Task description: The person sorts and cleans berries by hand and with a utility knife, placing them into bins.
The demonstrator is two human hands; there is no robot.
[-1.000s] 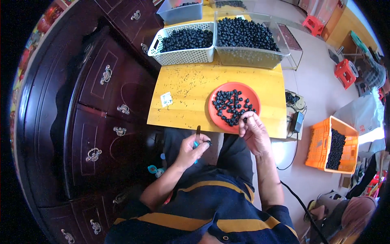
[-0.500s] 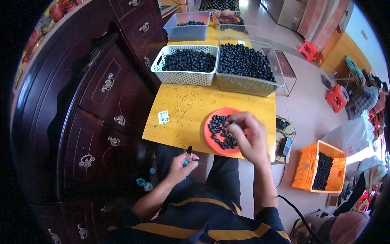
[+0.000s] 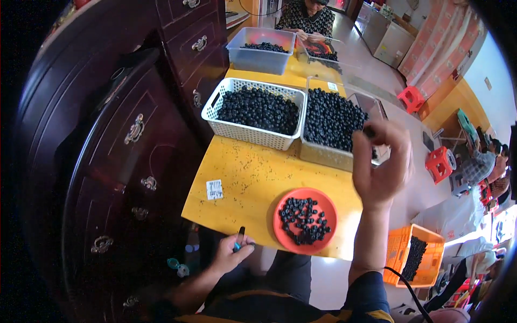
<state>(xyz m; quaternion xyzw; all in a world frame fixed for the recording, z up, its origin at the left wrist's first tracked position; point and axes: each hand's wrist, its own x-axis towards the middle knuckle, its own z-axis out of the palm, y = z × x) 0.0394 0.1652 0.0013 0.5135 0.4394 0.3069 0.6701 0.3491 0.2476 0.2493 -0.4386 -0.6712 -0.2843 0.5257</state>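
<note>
Low in front of the table edge, my left hand (image 3: pixel 230 255) is closed around a small knife (image 3: pixel 240 235) with a dark blade pointing up and a blue handle; whether it also pinches a black part is too small to tell. My right hand (image 3: pixel 383 164) is raised at the right, blurred, thumb and finger closed on a small black round part (image 3: pixel 369 131). It is in front of the clear plastic bin (image 3: pixel 329 155) heaped with such parts. Several loose black parts, some showing holes, lie in a red round dish (image 3: pixel 305 248) near the table's front edge.
On the yellow table (image 3: pixel 253 199), a white perforated basket (image 3: pixel 249 134) holds more black parts. Dark crumbs and a white label (image 3: pixel 214 189) lie before it. A translucent tub (image 3: pixel 261 60) stands behind; a person (image 3: pixel 304 20) sits opposite. Dark drawers (image 3: pixel 129 134) flank the left, an orange crate (image 3: pixel 397 253) the right.
My right hand has lifted from the red dish and moved up and right toward the clear bin, still pinching a black part. The view has shifted. My left hand keeps the knife.
</note>
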